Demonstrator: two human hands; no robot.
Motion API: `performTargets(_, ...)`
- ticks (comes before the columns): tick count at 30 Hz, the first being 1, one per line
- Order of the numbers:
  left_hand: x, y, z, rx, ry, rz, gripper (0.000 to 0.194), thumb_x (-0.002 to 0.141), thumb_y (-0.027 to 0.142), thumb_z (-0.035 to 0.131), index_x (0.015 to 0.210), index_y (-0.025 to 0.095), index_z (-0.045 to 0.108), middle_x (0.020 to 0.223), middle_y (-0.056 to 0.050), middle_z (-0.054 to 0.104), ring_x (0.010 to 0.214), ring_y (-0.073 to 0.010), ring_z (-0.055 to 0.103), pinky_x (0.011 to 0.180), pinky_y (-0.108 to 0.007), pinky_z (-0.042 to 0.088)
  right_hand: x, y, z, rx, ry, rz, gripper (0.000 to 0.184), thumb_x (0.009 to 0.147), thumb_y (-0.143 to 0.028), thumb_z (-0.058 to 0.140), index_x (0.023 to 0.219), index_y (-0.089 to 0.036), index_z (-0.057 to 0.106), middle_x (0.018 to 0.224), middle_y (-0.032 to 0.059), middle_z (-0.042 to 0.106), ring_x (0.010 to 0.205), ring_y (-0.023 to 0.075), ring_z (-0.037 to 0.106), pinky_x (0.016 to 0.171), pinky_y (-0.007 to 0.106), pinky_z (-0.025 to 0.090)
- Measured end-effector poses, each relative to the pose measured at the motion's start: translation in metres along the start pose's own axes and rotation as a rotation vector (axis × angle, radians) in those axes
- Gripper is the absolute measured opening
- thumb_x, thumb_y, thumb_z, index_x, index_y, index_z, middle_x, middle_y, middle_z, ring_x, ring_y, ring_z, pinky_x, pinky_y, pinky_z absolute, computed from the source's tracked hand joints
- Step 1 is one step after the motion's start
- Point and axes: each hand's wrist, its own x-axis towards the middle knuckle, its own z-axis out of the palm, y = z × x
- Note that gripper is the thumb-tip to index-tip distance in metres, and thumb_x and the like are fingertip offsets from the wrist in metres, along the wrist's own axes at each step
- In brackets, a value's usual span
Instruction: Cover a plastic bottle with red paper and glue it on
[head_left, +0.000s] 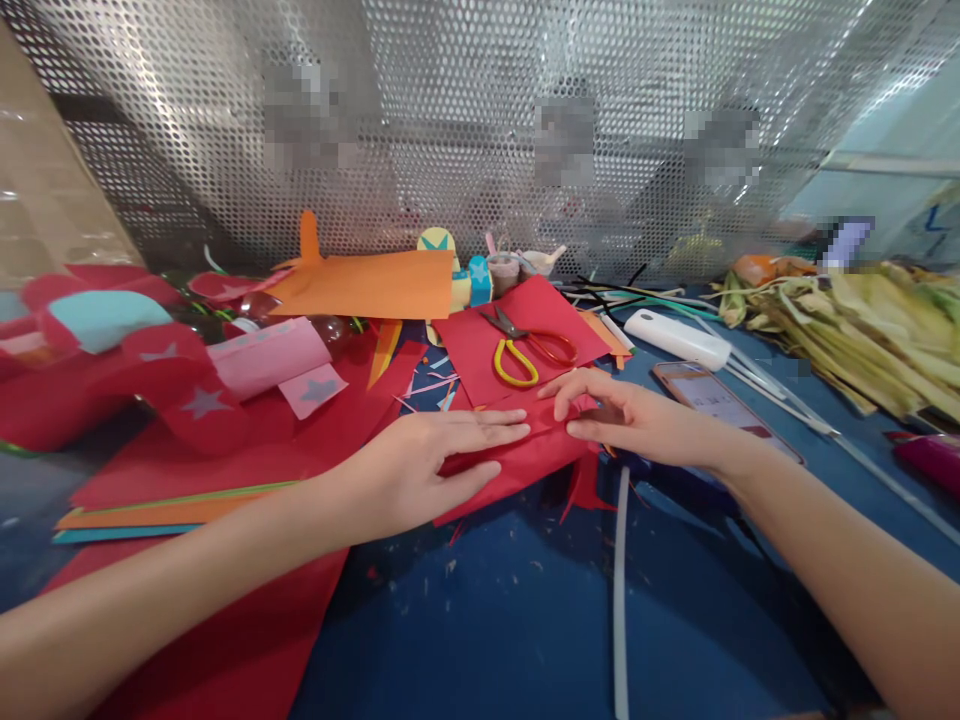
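My left hand (427,465) lies flat with its fingers stretched out, pressing on a sheet of red paper (510,470) in the middle of the table. At the right part of that sheet, my right hand (607,410) has its fingers curled and the thumb close to the index finger, pinching the red paper. Just beyond both hands, scissors (517,350) with one yellow and one red handle rest on another red sheet (465,350), blades partly apart. Red paper scraps (589,485) lie under and beside my right hand.
Stacked coloured paper (180,510) and red rolled shapes with stars (180,390) fill the left. An orange sheet (375,285) lies at the back. To the right are a white glue gun (675,338), a phone (720,400) and dried husks (862,320). A perforated metal panel (465,120) stands behind.
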Motion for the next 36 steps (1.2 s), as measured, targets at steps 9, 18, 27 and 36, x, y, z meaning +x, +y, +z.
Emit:
performTargets(9, 0.001, 0.005, -0.001, 0.002, 0.001, -0.025, 0.033, 0.090, 0.022, 0.050, 0.119, 0.023, 0.066, 0.132, -0.004, 0.060, 0.117, -0.0183, 0.061, 0.102, -0.031, 0.047, -0.002, -0.006, 0.000, -0.078, 0.025, -0.011, 0.008, 0.091, -0.032, 0.054, 0.094, -0.026, 0.057, 0.125, 0.0064, 0.059, 0.129, 0.0219, 0.047, 0.105, 0.043, 0.040)
performTargets(18, 0.002, 0.007, -0.004, 0.001, -0.008, -0.029, 0.033, 0.091, 0.022, 0.049, 0.119, 0.020, 0.067, 0.131, -0.007, 0.061, 0.118, -0.0183, 0.060, 0.102, -0.030, 0.047, -0.008, -0.013, 0.007, -0.356, 0.110, -0.201, 0.015, 0.094, -0.028, 0.051, 0.101, -0.026, 0.064, 0.126, 0.0060, 0.062, 0.120, 0.0204, 0.055, 0.102, 0.041, 0.042)
performTargets(27, 0.000, 0.003, -0.002, 0.039, 0.052, -0.011, 0.030, 0.091, 0.024, 0.052, 0.115, 0.018, 0.069, 0.126, -0.012, 0.062, 0.118, -0.0197, 0.058, 0.103, -0.034, 0.046, -0.006, -0.017, 0.014, -0.393, 0.113, -0.206, 0.020, 0.094, -0.032, 0.052, 0.111, -0.027, 0.061, 0.124, 0.0076, 0.063, 0.121, 0.0235, 0.053, 0.102, 0.045, 0.042)
performTargets(36, -0.002, 0.003, 0.000, -0.007, 0.065, -0.080, 0.024, 0.089, 0.026, 0.055, 0.110, 0.021, 0.066, 0.122, -0.008, 0.063, 0.113, -0.0191, 0.059, 0.101, -0.034, 0.046, -0.004, -0.014, 0.017, -0.452, 0.135, -0.247, 0.021, 0.093, -0.026, 0.051, 0.108, -0.028, 0.066, 0.123, 0.0086, 0.063, 0.116, 0.0253, 0.057, 0.098, 0.047, 0.045)
